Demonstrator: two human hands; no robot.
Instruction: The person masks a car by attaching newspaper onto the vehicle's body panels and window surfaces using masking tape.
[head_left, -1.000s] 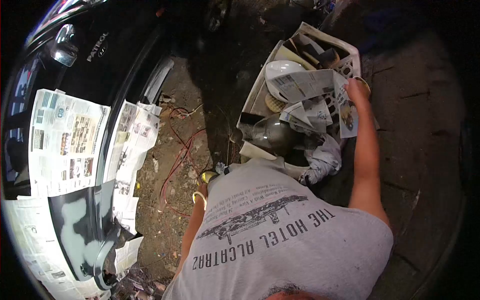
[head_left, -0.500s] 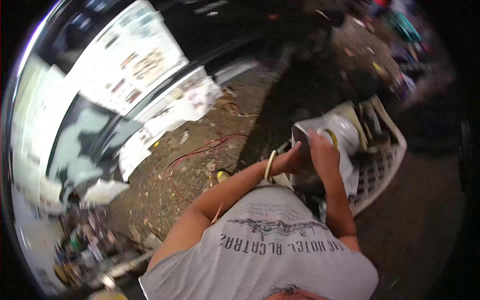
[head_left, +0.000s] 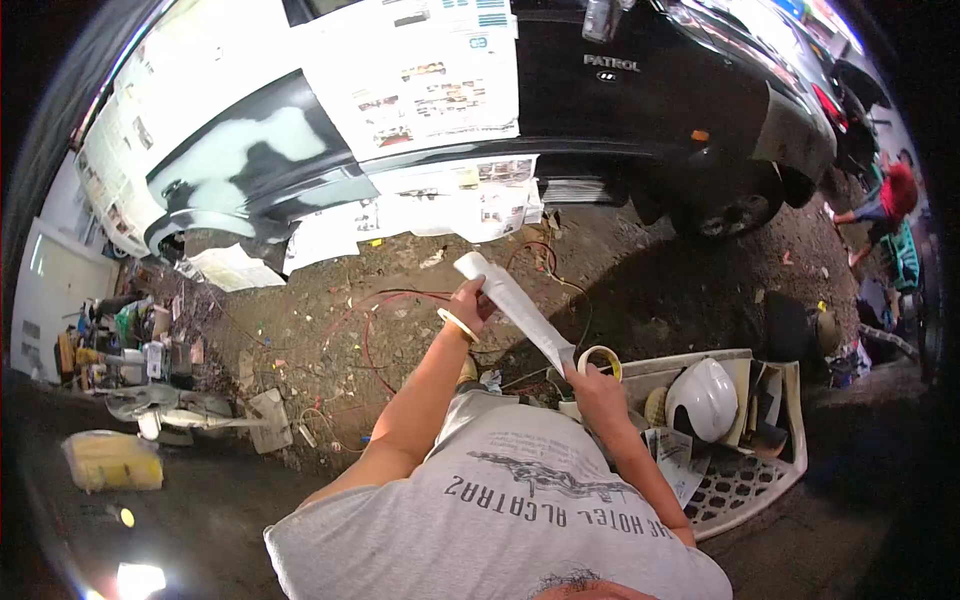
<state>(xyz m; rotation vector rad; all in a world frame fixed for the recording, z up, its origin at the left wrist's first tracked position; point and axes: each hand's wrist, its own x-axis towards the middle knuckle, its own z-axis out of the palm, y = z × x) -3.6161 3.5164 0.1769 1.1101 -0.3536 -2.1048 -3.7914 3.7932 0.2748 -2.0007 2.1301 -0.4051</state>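
My left hand [head_left: 470, 302], with a pale bangle at the wrist, grips the upper end of a narrow white paper sheet [head_left: 520, 312]. The sheet slants down to the right between my two hands. My right hand [head_left: 597, 398] is closed on a roll of masking tape [head_left: 603, 358] near the sheet's lower end. Whether the tape is stuck to the paper's edge cannot be made out. Beside my right hand, a white hard hat [head_left: 703, 400] lies on a plastic chair [head_left: 800, 425] with a lattice seat.
Ahead stands a dark car [head_left: 600, 110] partly covered with newspaper [head_left: 420, 80]; its uncovered fender [head_left: 255, 150] has pale patches. A red hose [head_left: 375, 345] lies on the dirt ground. A fan [head_left: 170, 412] is at left. A person in red [head_left: 895, 190] is far right.
The view has swung up toward the car. My hands have moved apart from beside the hard hat, with the paper now stretched between them; the left hand is farther left.
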